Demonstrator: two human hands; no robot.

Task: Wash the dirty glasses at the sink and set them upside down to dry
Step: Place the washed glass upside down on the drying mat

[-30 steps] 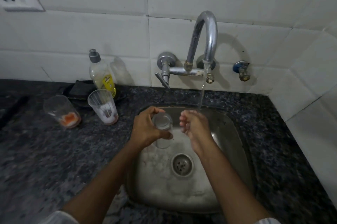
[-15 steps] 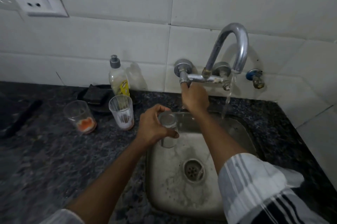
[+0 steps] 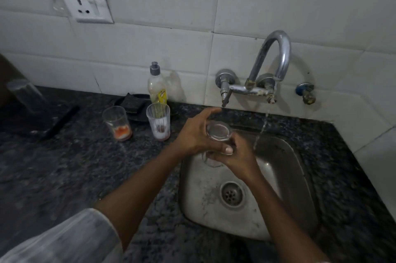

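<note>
A clear glass (image 3: 216,134) is held over the sink (image 3: 300,177); two dirty glasses (image 3: 117,123) (image 3: 158,121) stand upright on the counter.

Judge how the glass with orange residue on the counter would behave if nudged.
The glass with orange residue is tall, narrow and nearly empty, so it probably tips easily. Its walls look thin and clear, so it is likely fragile. The granite counter looks smooth; the glass may slide.

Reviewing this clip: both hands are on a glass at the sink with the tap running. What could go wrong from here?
The glass is gripped by the left hand and right hand over the steel sink; if wet, it might slip and break. The water stream falls beside it, so rinsing may fail. The two dirty glasses near the left elbow's path could be knocked.
</note>
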